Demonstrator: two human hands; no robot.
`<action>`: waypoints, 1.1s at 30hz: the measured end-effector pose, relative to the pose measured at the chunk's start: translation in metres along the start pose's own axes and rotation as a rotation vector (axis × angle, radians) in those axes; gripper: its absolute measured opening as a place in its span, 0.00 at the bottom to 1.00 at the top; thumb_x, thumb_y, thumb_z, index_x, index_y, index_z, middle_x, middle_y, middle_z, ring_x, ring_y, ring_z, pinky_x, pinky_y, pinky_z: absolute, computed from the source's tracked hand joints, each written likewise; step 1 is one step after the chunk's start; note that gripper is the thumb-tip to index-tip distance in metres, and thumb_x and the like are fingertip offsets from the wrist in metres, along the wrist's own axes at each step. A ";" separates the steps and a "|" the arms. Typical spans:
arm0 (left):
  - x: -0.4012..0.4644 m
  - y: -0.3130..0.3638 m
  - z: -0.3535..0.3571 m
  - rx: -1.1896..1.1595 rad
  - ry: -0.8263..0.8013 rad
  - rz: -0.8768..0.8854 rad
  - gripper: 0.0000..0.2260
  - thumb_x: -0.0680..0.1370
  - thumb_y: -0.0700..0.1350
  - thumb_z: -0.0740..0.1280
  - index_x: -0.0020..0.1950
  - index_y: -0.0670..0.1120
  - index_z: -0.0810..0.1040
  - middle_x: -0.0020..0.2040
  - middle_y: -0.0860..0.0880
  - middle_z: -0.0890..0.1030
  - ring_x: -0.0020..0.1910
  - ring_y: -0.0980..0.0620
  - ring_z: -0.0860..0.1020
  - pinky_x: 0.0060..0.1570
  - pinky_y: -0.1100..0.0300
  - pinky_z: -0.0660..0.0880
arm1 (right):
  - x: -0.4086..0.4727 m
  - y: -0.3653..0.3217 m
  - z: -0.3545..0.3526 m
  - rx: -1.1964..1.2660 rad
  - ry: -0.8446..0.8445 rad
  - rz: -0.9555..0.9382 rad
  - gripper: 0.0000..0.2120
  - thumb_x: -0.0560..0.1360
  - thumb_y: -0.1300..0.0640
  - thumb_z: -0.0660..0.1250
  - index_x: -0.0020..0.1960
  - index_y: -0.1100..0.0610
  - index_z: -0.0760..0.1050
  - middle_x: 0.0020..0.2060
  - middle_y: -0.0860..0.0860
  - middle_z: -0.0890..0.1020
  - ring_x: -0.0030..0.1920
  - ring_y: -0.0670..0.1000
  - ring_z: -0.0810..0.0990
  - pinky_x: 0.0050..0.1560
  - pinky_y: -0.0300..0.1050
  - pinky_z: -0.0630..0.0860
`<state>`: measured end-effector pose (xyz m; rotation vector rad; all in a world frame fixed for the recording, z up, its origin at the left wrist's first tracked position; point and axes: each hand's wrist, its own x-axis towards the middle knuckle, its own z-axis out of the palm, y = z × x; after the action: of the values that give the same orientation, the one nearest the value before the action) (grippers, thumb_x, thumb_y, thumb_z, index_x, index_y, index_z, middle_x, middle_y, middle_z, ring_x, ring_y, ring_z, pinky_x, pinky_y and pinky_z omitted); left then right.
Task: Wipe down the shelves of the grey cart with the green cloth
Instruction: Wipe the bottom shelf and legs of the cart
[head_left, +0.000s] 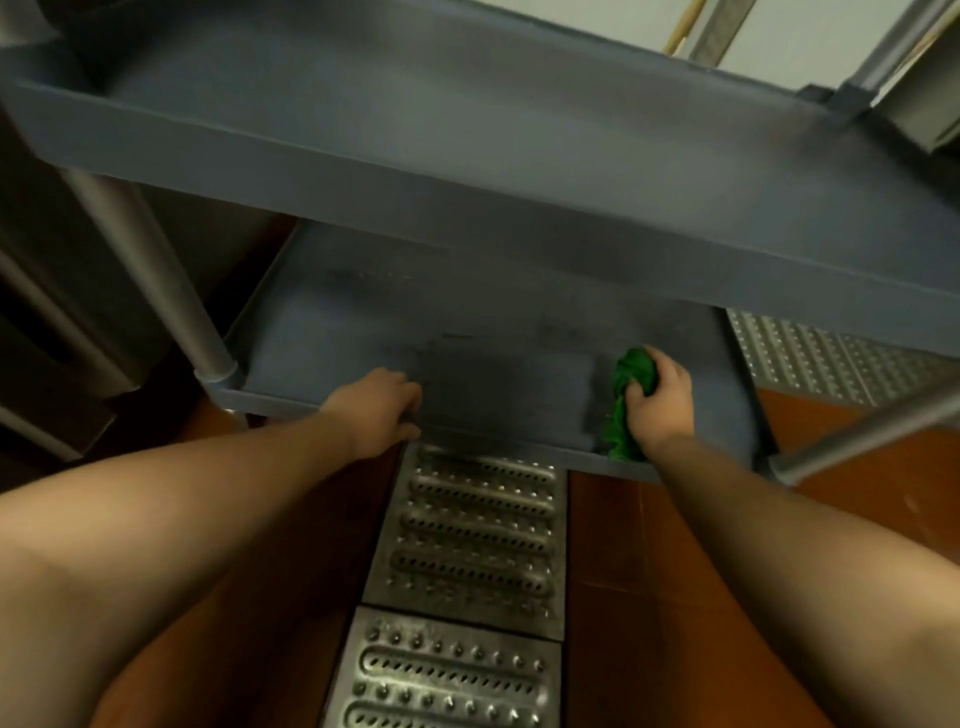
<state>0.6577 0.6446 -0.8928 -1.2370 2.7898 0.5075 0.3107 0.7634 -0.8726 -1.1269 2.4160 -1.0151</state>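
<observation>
green cloth (631, 395): bunched in the right hand, on the lower shelf near its front right corner; a tail hangs over the front lip.
right hand (660, 392): fingers curled round the cloth, gripping it in a wad and pressing it to the shelf floor. Likely balled up so the palm can push down while wiping.
left hand (376, 408): on the front lip of the lower shelf, left of centre; fingers hooked over the rim, thumb under or in front of it. Looks like a brace to keep the cart from rolling under the wiping push.
lower shelf (467, 332): grey tray with a raised rim all round; dark smudged patch in the middle between the two hands. Judged: that patch is not yet wiped.
upper shelf (467, 135): grey tray overhanging the back half of the lower one; cuts headroom, so reaching deep means a low, flat arm.
cart legs (171, 291): metal tube at the front left corner, another at the front right (852, 431); these bound the sideways sweep.
open room: clear run leftward from the cloth across the shelf floor up to the left hand; rim stops the cloth at every edge.
floor (675, 545): red-brown, with a perforated metal drain grate (467, 540) running under the cart front.
</observation>
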 end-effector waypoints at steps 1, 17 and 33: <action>0.000 0.001 0.007 0.031 0.000 -0.007 0.11 0.74 0.56 0.67 0.51 0.52 0.72 0.52 0.50 0.72 0.55 0.49 0.71 0.51 0.52 0.73 | 0.002 0.009 -0.005 -0.011 0.016 0.009 0.24 0.79 0.61 0.64 0.74 0.53 0.67 0.73 0.57 0.63 0.69 0.61 0.70 0.73 0.51 0.65; 0.022 0.014 0.021 0.111 -0.023 -0.087 0.15 0.79 0.58 0.58 0.58 0.50 0.70 0.58 0.49 0.74 0.60 0.47 0.72 0.51 0.51 0.73 | 0.034 0.051 -0.008 -0.355 -0.022 -0.104 0.24 0.78 0.59 0.66 0.73 0.48 0.68 0.76 0.57 0.62 0.70 0.65 0.66 0.72 0.59 0.65; 0.077 -0.004 0.015 -0.040 0.091 -0.241 0.13 0.76 0.56 0.66 0.48 0.46 0.70 0.54 0.45 0.75 0.57 0.45 0.69 0.55 0.52 0.69 | 0.102 0.086 -0.065 -0.236 0.263 0.085 0.33 0.76 0.62 0.69 0.78 0.54 0.58 0.76 0.59 0.61 0.73 0.63 0.65 0.73 0.59 0.64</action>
<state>0.6072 0.5922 -0.9211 -1.6153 2.6596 0.5034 0.1630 0.7554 -0.8836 -1.0044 2.8293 -0.9200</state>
